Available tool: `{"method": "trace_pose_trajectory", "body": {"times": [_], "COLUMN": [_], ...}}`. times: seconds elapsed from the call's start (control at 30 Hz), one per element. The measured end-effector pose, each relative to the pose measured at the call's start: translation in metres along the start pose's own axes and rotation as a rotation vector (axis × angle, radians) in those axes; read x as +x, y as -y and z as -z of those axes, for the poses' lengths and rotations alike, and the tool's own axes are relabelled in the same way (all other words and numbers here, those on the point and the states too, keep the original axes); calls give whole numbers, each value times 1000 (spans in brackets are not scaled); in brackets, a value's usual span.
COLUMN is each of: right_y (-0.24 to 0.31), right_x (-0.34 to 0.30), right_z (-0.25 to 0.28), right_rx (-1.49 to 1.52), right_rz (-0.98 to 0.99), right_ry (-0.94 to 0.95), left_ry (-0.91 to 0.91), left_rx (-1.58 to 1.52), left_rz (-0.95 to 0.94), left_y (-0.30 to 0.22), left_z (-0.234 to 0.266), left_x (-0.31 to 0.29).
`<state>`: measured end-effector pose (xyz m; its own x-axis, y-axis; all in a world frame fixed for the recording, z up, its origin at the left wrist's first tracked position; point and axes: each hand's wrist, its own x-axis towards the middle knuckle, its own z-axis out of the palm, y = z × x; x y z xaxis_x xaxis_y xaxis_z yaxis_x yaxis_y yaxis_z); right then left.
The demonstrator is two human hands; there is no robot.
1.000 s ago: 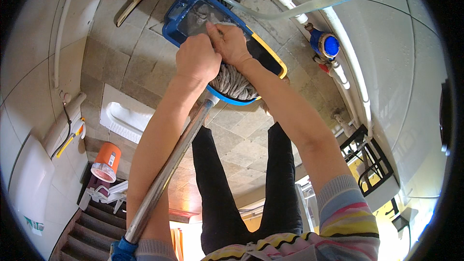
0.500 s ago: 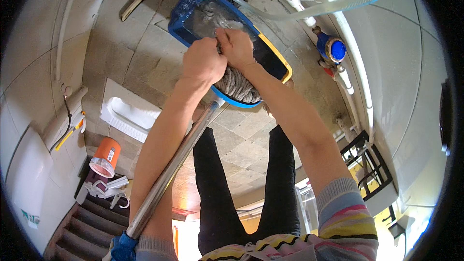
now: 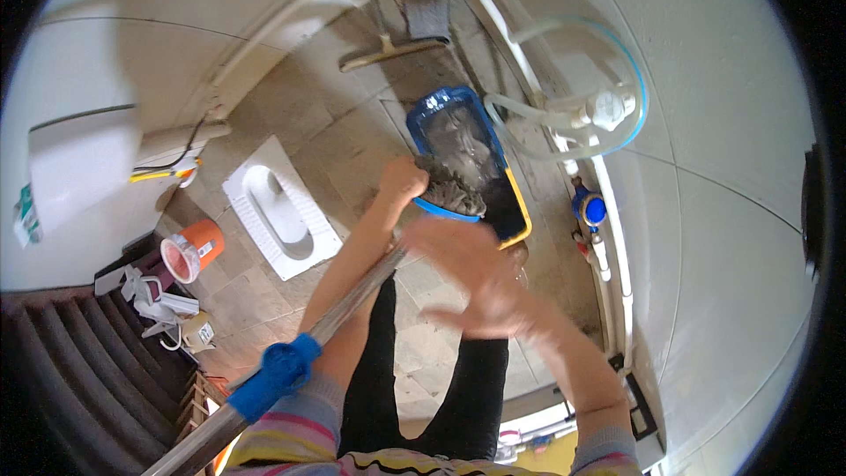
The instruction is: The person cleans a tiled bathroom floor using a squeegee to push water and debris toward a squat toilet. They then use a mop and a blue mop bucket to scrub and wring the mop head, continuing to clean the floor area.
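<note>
My left hand (image 3: 404, 180) is closed in a fist at the left side of the mop head (image 3: 455, 197), apparently on its grey strands. A blue edge shows below those strands, over the blue bucket (image 3: 425, 112) with a yellow end and greyish water inside. From the mop head, the metal pole (image 3: 356, 302) slants down to the lower left along my left forearm, with a blue collar (image 3: 280, 375) on it. Blurred by motion, my right hand (image 3: 471, 282) is just right of the pole's upper end, fingers and thumb apart, with nothing visible in it.
A white squat toilet (image 3: 284, 210) is set in the floor to the left, with an orange bucket (image 3: 203, 245) nearby. Dark steps (image 3: 97, 370) lie lower left. A floor squeegee (image 3: 392, 53) is at the back. White pipes (image 3: 619, 247) and a clear hose (image 3: 538, 155) run along the right.
My right hand has let go of the mop strands and come back toward me, opening. The view has shifted, showing more of the toilet and squeegee. My left hand stays at the mop head.
</note>
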<state>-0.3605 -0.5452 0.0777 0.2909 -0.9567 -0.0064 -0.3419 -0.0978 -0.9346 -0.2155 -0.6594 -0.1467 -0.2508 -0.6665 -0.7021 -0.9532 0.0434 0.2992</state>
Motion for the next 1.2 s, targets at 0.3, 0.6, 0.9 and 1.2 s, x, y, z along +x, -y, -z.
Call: {"method": "trace_pose_trajectory", "body": {"times": [0.3,0.6,0.9,1.2], "right_y": [107,99,72,137], "right_x": [44,87,58,51], "right_z": [-13,24,-12,-86], "right_rx": [-27,-178,19,299], "right_rz": [334,95,-90,-188], "right_ry": [181,-60,-115,1], "left_ry": [281,-262,-698,-768], "left_rx": [-170,-962,-982,-654], "left_rz": [-87,476,-107,105], "left_y": [33,52,-49,56], "left_z": [-22,-73,-11,7], "left_x": [-38,-141,-234,-258]}}
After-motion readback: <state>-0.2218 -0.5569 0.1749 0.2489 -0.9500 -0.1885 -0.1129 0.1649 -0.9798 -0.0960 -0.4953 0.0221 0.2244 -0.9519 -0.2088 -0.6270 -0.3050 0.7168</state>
